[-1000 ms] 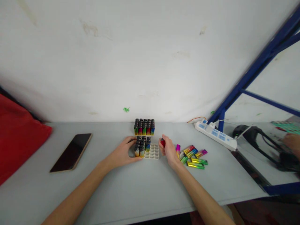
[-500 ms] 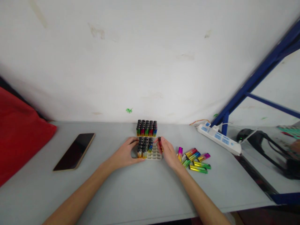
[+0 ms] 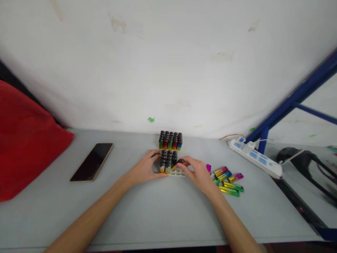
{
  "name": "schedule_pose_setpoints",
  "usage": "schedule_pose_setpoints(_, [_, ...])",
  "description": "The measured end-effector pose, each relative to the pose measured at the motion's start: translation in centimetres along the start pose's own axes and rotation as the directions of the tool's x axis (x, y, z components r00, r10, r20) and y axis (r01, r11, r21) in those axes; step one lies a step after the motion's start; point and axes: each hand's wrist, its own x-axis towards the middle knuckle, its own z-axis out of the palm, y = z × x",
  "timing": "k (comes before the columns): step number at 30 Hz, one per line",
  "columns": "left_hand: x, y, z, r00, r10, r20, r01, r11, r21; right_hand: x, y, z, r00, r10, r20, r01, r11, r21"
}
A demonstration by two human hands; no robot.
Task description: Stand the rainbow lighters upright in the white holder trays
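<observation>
My left hand (image 3: pixel 144 168) grips the left side of a pale slotted tray (image 3: pixel 181 175), thumb along the front and fingers behind. Rows of black-topped lighters (image 3: pixel 167 167) stand upright in the tray's left part; slots at its front right are bare. Between the thumb and fingers of my right hand (image 3: pixel 198 174) is a single lighter (image 3: pixel 180 161), tilted over the tray with its black top toward the hand. Whether its lower end touches a slot, I cannot tell. Just behind stands a full block of colourful lighters (image 3: pixel 170 142).
Right of my right hand lies a loose pile of shiny lighters (image 3: pixel 228 181). Farther right are a white power strip (image 3: pixel 255 158), a black object (image 3: pixel 302 167) with a cable and a blue metal frame (image 3: pixel 273 123). A phone (image 3: pixel 92 162) and red cloth (image 3: pixel 28 140) lie left.
My right hand has brought its lighter left and down toward the tray, tilting it from nearly upright. My left hand keeps its hold. The whole view has shifted slightly.
</observation>
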Motion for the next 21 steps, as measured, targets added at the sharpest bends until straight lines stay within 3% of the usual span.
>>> schedule_pose_setpoints(4, [0.0, 0.0, 0.0, 1.000, 0.002, 0.010, -0.003, 1.000, 0.004, 0.1, 0.1, 0.6, 0.995, -0.024, 0.097, 0.030, 0.998, -0.061])
schedule_pose_setpoints(12, [0.1, -0.1, -0.1, 1.000, 0.006, 0.010, -0.006, 1.000, 0.013, 0.4, 0.3, 0.8, 0.998, -0.027, 0.065, 0.039, 0.982, -0.182])
schedule_pose_setpoints(16, [0.1, -0.4, -0.1, 1.000, 0.006, 0.000, -0.006, 1.000, 0.010, 0.5, 0.4, 0.3, 0.993, -0.015, 0.115, 0.038, 0.980, -0.195])
schedule_pose_setpoints(21, [0.1, -1.2, 0.1, 1.000, -0.001, -0.004, 0.001, 1.000, 0.011, 0.8, -0.1, -0.1, 0.977, -0.068, 0.203, 0.125, 0.951, -0.284])
